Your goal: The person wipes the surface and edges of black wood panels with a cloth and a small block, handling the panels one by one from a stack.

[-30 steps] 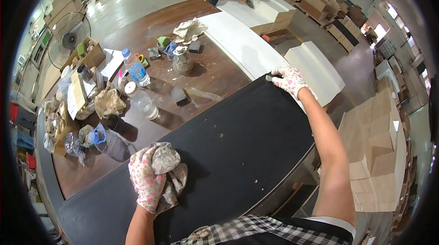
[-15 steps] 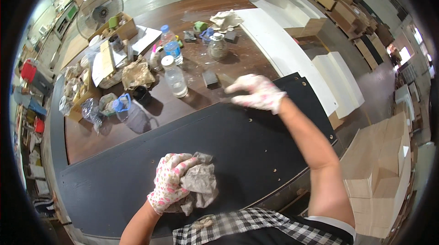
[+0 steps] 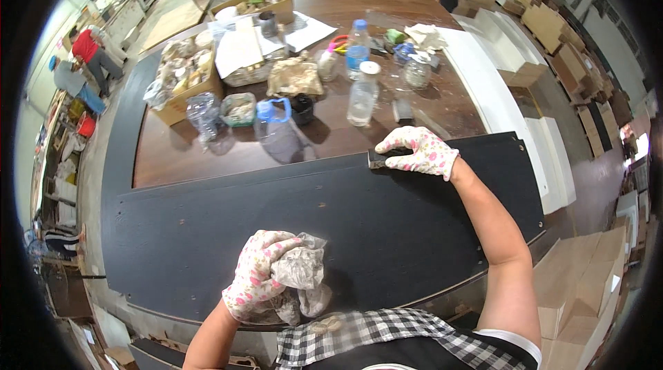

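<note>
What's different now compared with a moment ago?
The right hand slid leftward along the far edge of the dark panel, from its far right corner to a small dark block. The left hand stayed near the front edge, clutching the crumpled rag.

Crumpled grey rag [image 3: 298, 275] on flat black panel [image 3: 387, 221]; small dark block [image 3: 379, 159], perhaps a scraper, at its far edge.

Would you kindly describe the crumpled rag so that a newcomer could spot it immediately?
Start at the large black board lying across the brown table. At its near edge, the left hand in a flowered glove clutches the rag. It is the only grey, crumpled cloth on the board; the right hand holds a small dark tool instead.
</note>
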Demonstrator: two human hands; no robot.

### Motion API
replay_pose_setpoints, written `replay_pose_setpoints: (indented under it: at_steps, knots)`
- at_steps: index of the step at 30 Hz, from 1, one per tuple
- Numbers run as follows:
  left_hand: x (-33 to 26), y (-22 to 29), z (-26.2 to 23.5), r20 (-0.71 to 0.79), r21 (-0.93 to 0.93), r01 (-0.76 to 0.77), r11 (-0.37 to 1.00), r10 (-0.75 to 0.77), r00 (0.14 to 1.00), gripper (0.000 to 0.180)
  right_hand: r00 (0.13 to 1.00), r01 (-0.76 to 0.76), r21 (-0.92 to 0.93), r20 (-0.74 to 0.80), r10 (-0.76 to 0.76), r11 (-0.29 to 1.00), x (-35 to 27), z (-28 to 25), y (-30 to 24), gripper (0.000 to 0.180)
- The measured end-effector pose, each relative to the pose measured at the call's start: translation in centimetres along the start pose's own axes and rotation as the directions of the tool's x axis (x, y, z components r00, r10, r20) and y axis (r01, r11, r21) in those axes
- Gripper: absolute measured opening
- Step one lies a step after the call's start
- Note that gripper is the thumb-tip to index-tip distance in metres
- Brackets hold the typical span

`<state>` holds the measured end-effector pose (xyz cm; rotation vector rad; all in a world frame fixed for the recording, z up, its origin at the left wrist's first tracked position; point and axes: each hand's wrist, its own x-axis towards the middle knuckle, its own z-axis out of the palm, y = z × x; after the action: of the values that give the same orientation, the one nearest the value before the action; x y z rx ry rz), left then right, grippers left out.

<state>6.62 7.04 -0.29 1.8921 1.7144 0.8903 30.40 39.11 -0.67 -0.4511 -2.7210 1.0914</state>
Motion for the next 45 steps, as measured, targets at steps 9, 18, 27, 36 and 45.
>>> replay_pose_setpoints:
  at_steps: [9,18,27,36,45]
  knots:
    - [-14.6,-9.7,-13.1,-0.195,0.070,0.166,0.984,-0.150,0.969,0.053,0.985,0.123,0.142,0.105,-0.138,0.982,17.1,14.3,-11.4,0.031]
    - [-23.6,-14.8,-17.4,-0.314,0.017,0.207,0.978,-0.191,0.930,0.056,0.938,0.319,-0.032,0.157,-0.310,0.947,35.8,30.6,-26.0,0.033]
    - [-23.7,-15.2,-18.0,-0.224,0.079,0.181,0.980,-0.159,0.961,0.056,0.959,0.257,0.049,0.106,-0.261,0.965,42.8,35.9,-34.7,0.038]
    - [-16.8,-19.5,-25.0,-0.523,0.199,-0.013,0.980,0.117,0.844,0.039,0.984,0.063,0.392,-0.181,0.010,0.918,26.6,25.7,-24.8,0.032]
    - [-15.2,-28.4,-27.4,-0.177,0.491,0.195,0.849,-0.122,0.977,0.042,0.852,-0.034,0.571,-0.412,0.322,0.820,10.7,21.5,-16.7,0.028]
